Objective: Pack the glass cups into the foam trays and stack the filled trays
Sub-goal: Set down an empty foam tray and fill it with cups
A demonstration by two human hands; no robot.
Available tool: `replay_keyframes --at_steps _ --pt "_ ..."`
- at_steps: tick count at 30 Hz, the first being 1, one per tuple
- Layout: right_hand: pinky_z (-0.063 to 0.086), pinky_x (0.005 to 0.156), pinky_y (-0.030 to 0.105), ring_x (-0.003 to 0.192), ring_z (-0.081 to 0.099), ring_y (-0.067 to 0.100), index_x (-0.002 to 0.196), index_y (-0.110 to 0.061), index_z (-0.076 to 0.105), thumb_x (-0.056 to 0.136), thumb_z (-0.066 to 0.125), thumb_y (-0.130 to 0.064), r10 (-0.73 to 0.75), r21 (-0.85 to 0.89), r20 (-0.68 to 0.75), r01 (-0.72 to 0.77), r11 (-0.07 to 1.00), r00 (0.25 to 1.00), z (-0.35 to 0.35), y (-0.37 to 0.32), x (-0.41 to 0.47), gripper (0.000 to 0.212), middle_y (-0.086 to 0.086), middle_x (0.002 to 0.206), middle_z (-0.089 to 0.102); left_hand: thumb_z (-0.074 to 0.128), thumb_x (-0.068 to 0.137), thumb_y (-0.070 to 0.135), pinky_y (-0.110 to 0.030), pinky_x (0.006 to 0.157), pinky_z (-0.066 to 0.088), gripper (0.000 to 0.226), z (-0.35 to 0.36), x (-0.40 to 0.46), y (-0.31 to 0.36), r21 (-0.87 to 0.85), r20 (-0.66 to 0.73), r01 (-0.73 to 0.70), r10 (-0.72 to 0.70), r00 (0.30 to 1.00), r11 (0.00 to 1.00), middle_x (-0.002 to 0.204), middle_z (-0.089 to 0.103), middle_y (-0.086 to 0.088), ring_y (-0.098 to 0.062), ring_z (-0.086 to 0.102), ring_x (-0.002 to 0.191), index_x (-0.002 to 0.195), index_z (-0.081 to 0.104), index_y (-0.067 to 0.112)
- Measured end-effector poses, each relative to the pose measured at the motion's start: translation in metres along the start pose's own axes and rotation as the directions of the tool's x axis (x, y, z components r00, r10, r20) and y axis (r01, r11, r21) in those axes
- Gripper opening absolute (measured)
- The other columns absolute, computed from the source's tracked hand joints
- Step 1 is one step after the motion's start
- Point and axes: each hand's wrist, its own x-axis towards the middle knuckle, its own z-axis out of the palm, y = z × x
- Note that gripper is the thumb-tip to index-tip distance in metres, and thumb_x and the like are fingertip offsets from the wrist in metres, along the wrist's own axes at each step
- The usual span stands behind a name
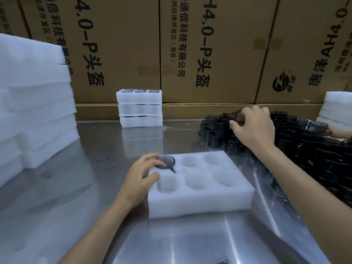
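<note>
Left hand (141, 174) pressed first cup (165, 161) into the foam tray (200, 202) with straight fingers; right hand (251, 126) pinched another cup (238, 116) from the pile — should seat it fully, adjacent pocket.

Left forearm enters from lower left of frame; left hand (142, 175) lies at centre, palm down, fingers loosely spread and lightly bent. Right forearm runs in from the right edge toward upper right; right hand (254, 126) has fingers curled downward, thumb tucked at left.

Printed cardboard boxes (122, 50) behind steel table (106, 149)
</note>
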Motion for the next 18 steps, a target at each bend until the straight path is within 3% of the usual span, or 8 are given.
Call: replay_keyframes --at_steps 4,6,8,10,13,15,18 --pt "0.030 0.067 0.020 0.105 0.028 0.009 0.065 -0.016 0.050 0.082 0.065 -0.033 -0.004 0.407 -0.063 0.029 0.913 0.998 -0.009 -0.038 -0.021 0.029 -0.006 0.108 0.042 0.042 0.066 0.019 -0.005 0.089 0.031 0.021 -0.005 0.001 -0.002 -0.008 -0.004 0.001 -0.001 1.000 1.000 0.119 0.053 0.016 0.008 0.045 0.112 0.080 0.057 0.023" --pt "0.033 0.071 0.026 0.100 0.042 0.013 0.064 -0.012 0.051 0.083 0.065 -0.032 -0.016 0.532 0.080 -0.029 0.847 0.997 -0.006 -0.054 -0.032 0.031 -0.002 0.102 0.055 0.041 0.065 0.018 -0.007 0.088 0.032 0.018 -0.009 0.002 -0.004 0.007 -0.013 0.002 -0.001 1.000 1.000 0.118 0.054 0.011 0.009 0.045 0.109 0.077 0.054 0.021" --pt "0.037 0.064 0.030 0.075 0.051 0.018 0.063 -0.012 0.047 0.084 0.065 -0.039 -0.036 0.629 0.283 -0.158 0.761 0.958 -0.003 -0.070 -0.042 0.038 0.002 0.073 0.057 0.041 0.064 0.017 -0.009 0.087 0.033 0.016 -0.014 0.002 -0.006 0.050 -0.009 -0.014 0.015 1.000 0.999 0.117 0.054 0.009 0.007 0.046 0.108 0.075 0.052 0.021" --pt "0.035 0.058 0.029 0.060 0.046 0.017 0.061 -0.015 0.042 0.083 0.064 -0.049 -0.048 0.593 0.423 -0.236 0.770 0.905 0.001 -0.085 -0.052 0.046 -0.001 0.060 0.049 0.042 0.064 0.019 -0.008 0.086 0.032 0.013 -0.017 0.002 -0.006 0.085 0.010 -0.023 0.022 1.000 0.996 0.116 0.054 0.012 0.004 0.047 0.107 0.074 0.051 0.021" --pt "0.029 0.050 0.027 0.054 0.041 0.016 0.062 -0.017 0.038 0.085 0.057 -0.055 -0.038 0.425 0.545 -0.237 0.874 0.837 0.009 -0.104 -0.062 0.049 -0.003 0.056 0.045 0.041 0.060 0.035 -0.010 0.087 0.033 0.021 -0.019 0.002 -0.005 0.091 0.038 -0.038 0.035 0.999 0.995 0.116 0.054 0.013 0.007 0.046 0.108 0.073 0.050 0.022" --pt "0.029 0.050 0.028 0.059 0.046 0.018 0.065 -0.016 0.042 0.086 0.055 -0.053 -0.042 0.329 0.566 -0.179 0.927 0.823 0.013 -0.112 -0.063 0.044 0.000 0.062 0.049 0.040 0.060 0.035 -0.011 0.087 0.033 0.022 -0.019 0.002 -0.004 0.090 0.042 -0.029 0.025 0.999 0.996 0.116 0.054 0.013 0.009 0.045 0.107 0.074 0.050 0.022" --pt "0.035 0.060 0.030 0.086 0.055 0.022 0.074 -0.018 0.049 0.085 0.055 -0.055 -0.055 0.244 0.546 -0.096 0.965 0.836 0.020 -0.118 -0.066 0.039 0.001 0.090 0.055 0.042 0.064 0.022 -0.007 0.087 0.032 0.013 -0.019 0.002 -0.006 0.103 0.039 -0.006 0.002 0.999 0.995 0.117 0.054 0.013 0.012 0.043 0.108 0.074 0.050 0.022"
